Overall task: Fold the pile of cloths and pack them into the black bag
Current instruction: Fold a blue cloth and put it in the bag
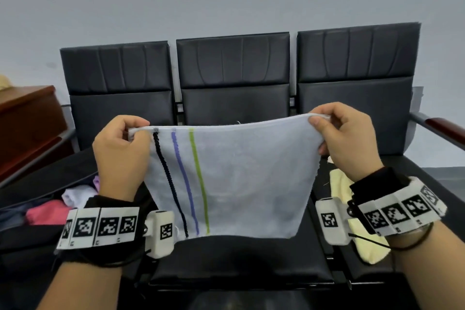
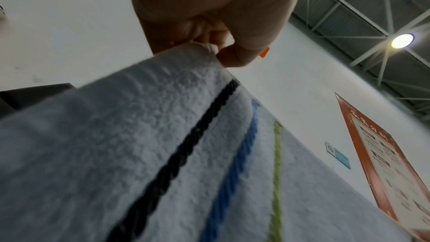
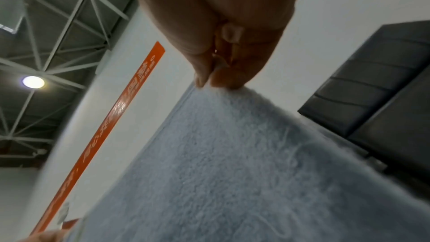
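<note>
Head view first: the white cloth hangs in the air over the middle seat of a black bench, held up by its top edge. The left hand pinches the top corner at about nine o'clock of the cloth, right beside three stripes, black, blue and green. The right hand pinches the opposite top corner at about three o'clock. So both grips are closed on the cloth, and it looks already doubled once, the top edge showing layers. Down at eight o'clock the black bag lies open with a pink cloth and a white one inside. At four o'clock a pale yellow cloth waits on the right-hand seat. My read: this is mid-fold, and the next move calls for bringing the two held corners together, or lowering the cloth onto the seat to halve it again, keeping the edges lined up.

Left wrist view: here the thumb and curled fingers show clamped on the thick rolled corner, a detail the head camera only hints at. No bag, no bench seat visible.

Right wrist view: thumb and fingertip nip the hemmed corner tightly. The stripes are absent here, but a black backrest shows at three o'clock.
</note>
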Available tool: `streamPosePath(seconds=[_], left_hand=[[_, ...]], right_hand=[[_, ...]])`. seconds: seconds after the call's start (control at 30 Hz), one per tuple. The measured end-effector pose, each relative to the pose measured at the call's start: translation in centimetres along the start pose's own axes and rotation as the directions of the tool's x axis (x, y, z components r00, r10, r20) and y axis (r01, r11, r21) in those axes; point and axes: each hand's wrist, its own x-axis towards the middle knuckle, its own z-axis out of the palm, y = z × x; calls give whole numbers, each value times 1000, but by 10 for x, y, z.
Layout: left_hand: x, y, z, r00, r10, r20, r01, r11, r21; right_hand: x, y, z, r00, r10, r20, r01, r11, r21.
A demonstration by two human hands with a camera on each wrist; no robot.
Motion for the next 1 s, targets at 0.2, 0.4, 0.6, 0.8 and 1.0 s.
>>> streamPosePath(seconds=[0.2,0.4,0.6,0.8,1.0], left_hand=[[0,-51,34,922,-308,233,264,943,200],[10,-67,48,938,-295,181,282,955,95],[9,-62,33,986,-54,160,49,998,40],[-48,-102,25,888,-216,407,139,968,211],[-92,-145,12,478,-473,740,204,880,430]], right_hand=[[10,48,37,926,341,162,-352,935,48],[31,56,57,978,196,71,-189,977,-99],[6,44,39,997,66,-26,-66,998,3],[-83,94,43,949,242,203,-214,966,-148],[-123,125,31,794,430,430,-331,899,-288]])
